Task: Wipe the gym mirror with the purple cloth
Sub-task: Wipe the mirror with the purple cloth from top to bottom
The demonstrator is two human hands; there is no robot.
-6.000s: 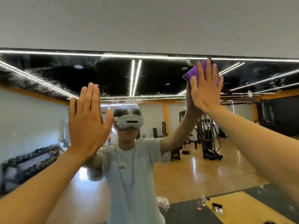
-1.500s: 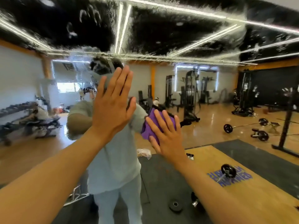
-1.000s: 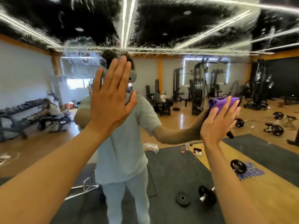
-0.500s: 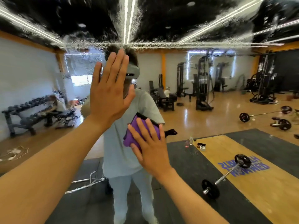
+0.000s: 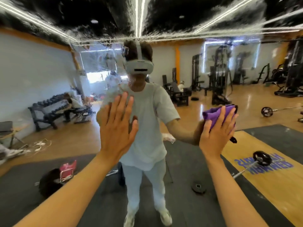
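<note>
The gym mirror fills the whole view in front of me. Its upper band is streaked with wet smears and droplets, and a smeared patch runs down at centre left. My right hand lies flat against the glass at the right, pressing the folded purple cloth under its palm and fingers. My left hand rests flat on the mirror at centre, fingers spread, with nothing in it. Between my hands the mirror reflects a person in a pale T-shirt wearing a headset.
Everything else is reflection: a dumbbell rack at left, weight machines at the back right, a barbell on the wooden platform, loose plates on the dark floor mats.
My right hand has swept the cloth from centre to the right across the glass. My left hand has slid lower on the mirror. The view has tilted further down.
</note>
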